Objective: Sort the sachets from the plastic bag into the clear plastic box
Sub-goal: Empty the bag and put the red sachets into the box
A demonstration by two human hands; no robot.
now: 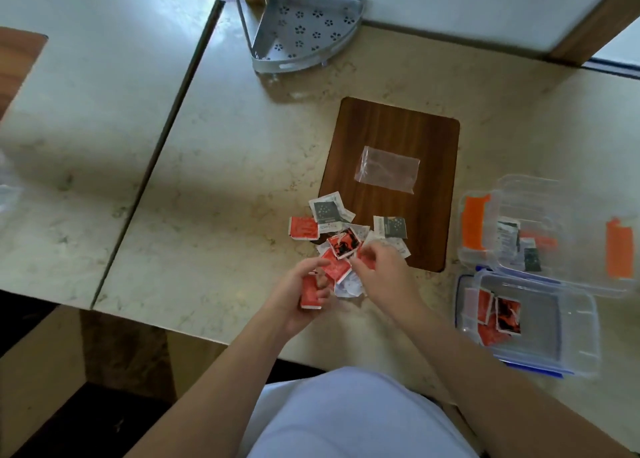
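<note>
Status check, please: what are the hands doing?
Left hand holds red sachets. Right hand picking in the sachet pile. Blue-rimmed clear plastic box part-filled. Nothing blocking.

My arms were bare from the elbows down, with no sleeves, watch, bracelet or rings showing on either my left hand [300, 293] or my right hand [379, 268]. I wore a plain white garment [349, 419], smooth and unmarked, filling the view at six o'clock below my forearms.

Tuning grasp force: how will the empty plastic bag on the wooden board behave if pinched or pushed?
The plastic bag looks thin, creased and empty, so it is probably floppy and very light. Lying flat on the smooth wooden board, it would likely slide or crumple rather than lift cleanly.
</note>
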